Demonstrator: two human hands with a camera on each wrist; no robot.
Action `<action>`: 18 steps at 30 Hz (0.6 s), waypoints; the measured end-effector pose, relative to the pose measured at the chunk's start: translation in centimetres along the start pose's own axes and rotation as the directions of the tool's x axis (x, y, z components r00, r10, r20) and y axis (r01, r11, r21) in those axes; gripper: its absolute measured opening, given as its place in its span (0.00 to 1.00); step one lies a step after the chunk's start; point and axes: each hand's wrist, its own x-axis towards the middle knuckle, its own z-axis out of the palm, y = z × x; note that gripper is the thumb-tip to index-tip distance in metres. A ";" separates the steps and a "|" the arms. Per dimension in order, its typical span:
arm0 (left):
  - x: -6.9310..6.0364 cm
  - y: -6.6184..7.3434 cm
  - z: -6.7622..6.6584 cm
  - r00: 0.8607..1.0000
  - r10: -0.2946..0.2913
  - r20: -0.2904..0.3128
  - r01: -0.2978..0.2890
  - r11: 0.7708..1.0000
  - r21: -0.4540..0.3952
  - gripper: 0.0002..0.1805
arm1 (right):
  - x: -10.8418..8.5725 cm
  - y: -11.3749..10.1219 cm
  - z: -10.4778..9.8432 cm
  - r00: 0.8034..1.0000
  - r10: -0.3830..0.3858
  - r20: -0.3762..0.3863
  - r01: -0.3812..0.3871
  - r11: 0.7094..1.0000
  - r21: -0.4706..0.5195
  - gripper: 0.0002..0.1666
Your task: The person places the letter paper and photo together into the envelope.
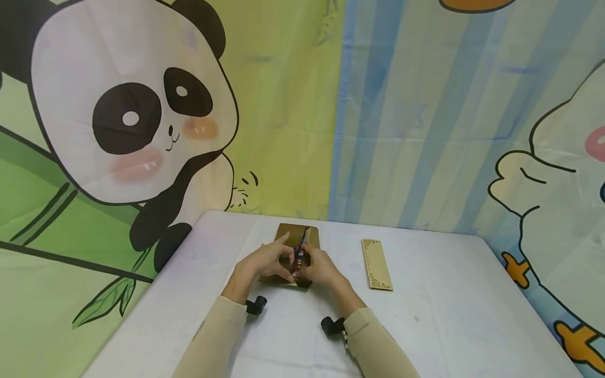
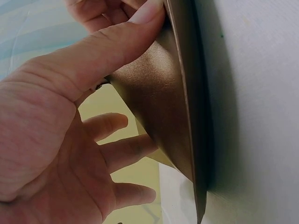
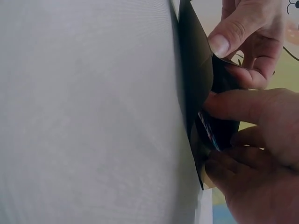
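Note:
A brown-gold envelope (image 1: 289, 231) lies on the table with its mouth spread apart between both hands. My left hand (image 1: 267, 261) pinches the edge of its mouth between thumb and index finger; in the left wrist view the other fingers of that left hand (image 2: 70, 126) stand spread beside the brown paper (image 2: 161, 105). At the opposite side, my right hand (image 1: 323, 269) grips the opening, its thumb reaching inside the envelope (image 3: 195, 60). Inside shows a narrow multicoloured strip (image 1: 299, 254), of a kind I cannot tell. The right fingertips (image 3: 219, 165) are partly in shadow.
A pale tan rectangular piece with ornate brown corner patterns (image 1: 377, 264) lies to the right of the envelope. The table (image 1: 449, 315) has a white cover. Behind it hangs a cartoon backdrop (image 1: 279, 131) with a panda. Black wrist cameras (image 1: 257, 305) sit at both cuffs.

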 end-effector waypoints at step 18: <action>0.0 0.0 0.0 1.000 -0.005 -0.009 0.005 1.000 -0.001 0.20 | -1.6 1.1 -1.9 0.996 0.070 -0.059 -0.066 0.995 0.068 0.61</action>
